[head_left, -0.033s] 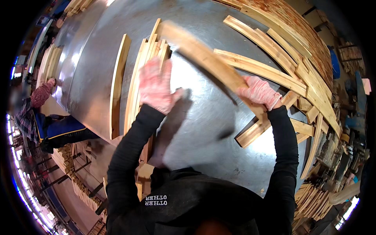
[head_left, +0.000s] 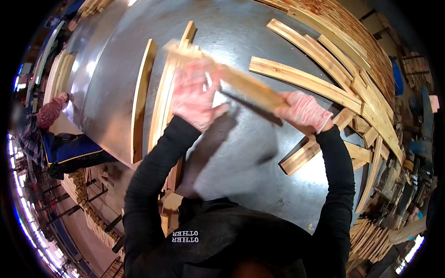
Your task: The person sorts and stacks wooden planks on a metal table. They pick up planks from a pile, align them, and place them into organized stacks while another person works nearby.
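Gripping the plank (head_left: 252, 89) in the right hand (head_left: 303, 111), near its right end, with gloved fingers (head_left: 286, 104) closed firmly around the wood! Slanting up and away to the left from there, over the worktop (head_left: 241, 160), all the way to the left hand (head_left: 197, 97). Open on that side, with fingers spread, thumb held apart, overlapping the plank's far stretch; cannot tell contact from mere overlap here.

Look just beside the left hand: a tight row of pale strips (head_left: 162, 102), crossed at the top by the plank's far end. Farther left, across a narrow lane of bare metal, spot a single strip (head_left: 143, 99). Plenty of open room in the middle, below the plank. Tighter on the right: see a long board (head_left: 303, 83) near the plank's upper edge, and a short piece (head_left: 296, 160) below its gripped end, with a heap of boards (head_left: 380, 113) beyond.

Blurred badly at the plank's far tip and across the left hand. Hidden behind the left sleeve (head_left: 160, 162), part of the row; covered by the right hand, part of the plank's near end.
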Demonstrator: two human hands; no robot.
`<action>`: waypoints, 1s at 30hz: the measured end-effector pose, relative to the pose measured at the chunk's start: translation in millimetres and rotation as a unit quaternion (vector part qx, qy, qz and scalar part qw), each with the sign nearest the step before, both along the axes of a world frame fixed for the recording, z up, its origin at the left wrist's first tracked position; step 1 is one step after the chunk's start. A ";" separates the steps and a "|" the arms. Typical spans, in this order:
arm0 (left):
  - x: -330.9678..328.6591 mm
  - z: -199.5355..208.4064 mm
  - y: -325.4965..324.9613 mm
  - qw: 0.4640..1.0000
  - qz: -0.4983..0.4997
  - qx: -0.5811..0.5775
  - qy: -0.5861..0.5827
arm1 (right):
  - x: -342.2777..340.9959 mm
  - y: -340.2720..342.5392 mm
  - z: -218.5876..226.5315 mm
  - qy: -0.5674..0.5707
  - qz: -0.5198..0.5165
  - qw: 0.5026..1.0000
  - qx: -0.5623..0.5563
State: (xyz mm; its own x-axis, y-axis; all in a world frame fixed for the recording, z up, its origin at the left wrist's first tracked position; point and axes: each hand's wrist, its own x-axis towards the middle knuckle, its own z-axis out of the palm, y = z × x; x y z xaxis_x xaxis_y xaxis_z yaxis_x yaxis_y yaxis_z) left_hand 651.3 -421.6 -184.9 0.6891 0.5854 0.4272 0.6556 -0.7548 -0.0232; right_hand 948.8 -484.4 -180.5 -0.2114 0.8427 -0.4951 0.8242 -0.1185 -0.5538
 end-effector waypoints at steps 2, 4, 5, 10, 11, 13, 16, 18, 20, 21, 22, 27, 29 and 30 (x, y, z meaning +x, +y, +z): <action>6.9 14.9 16.9 0.984 -0.055 -0.076 0.150 | -23.8 13.9 10.5 0.051 0.058 0.996 0.048; -15.7 19.0 27.4 0.929 0.074 -0.240 0.274 | -15.1 30.7 -9.4 0.141 -0.037 0.967 0.208; -34.4 26.3 32.8 0.913 0.107 -0.293 0.263 | 9.1 46.9 -19.0 0.161 -0.119 0.928 0.314; -175.9 11.4 43.2 0.844 0.377 -0.357 0.137 | 100.0 49.9 -98.2 -0.356 -0.011 0.930 0.095; -210.3 -4.5 40.0 0.873 0.372 -0.288 0.129 | 90.9 52.3 -97.9 -0.340 -0.047 0.938 0.057; -237.9 -36.0 49.9 0.844 0.435 -0.278 0.149 | 99.8 54.3 -108.7 -0.355 -0.030 0.934 0.044; -234.1 -70.3 50.2 0.800 0.490 -0.347 0.018 | 76.5 50.4 -115.4 -0.300 -0.039 0.953 0.020; -235.1 -83.4 47.7 0.784 0.513 -0.346 0.057 | 40.3 57.2 -90.4 -0.166 -0.081 0.981 -0.063; -223.9 -76.8 54.2 0.783 0.495 -0.366 0.085 | 8.3 54.3 -67.7 -0.127 -0.128 0.979 -0.099; -235.5 -86.3 50.4 0.817 0.492 -0.286 0.088 | -4.1 54.0 -78.6 -0.186 -0.123 0.973 -0.061; -209.3 -68.1 43.9 0.852 0.463 -0.234 0.077 | -8.5 49.1 -90.0 -0.213 -0.126 0.969 -0.014; -82.7 -15.7 -68.1 0.852 0.127 -0.465 -0.204 | -108.4 31.3 -116.7 -0.054 -0.010 0.997 0.060; -38.6 -54.5 -103.2 0.896 0.126 -0.426 -0.020 | -123.8 30.4 -114.8 0.025 0.020 0.999 0.040; -32.8 -79.4 -103.2 0.891 0.186 -0.411 0.053 | -122.1 24.8 -117.4 0.111 -0.029 0.993 0.016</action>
State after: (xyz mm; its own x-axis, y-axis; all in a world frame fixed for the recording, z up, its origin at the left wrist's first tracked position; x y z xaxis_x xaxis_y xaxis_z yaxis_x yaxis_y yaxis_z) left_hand 618.5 -524.8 -264.3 0.3929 0.8666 -0.3075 0.8910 -0.2759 0.3606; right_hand 826.7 -459.5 -297.9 -0.2634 0.8713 -0.4140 0.6737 -0.1410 -0.7254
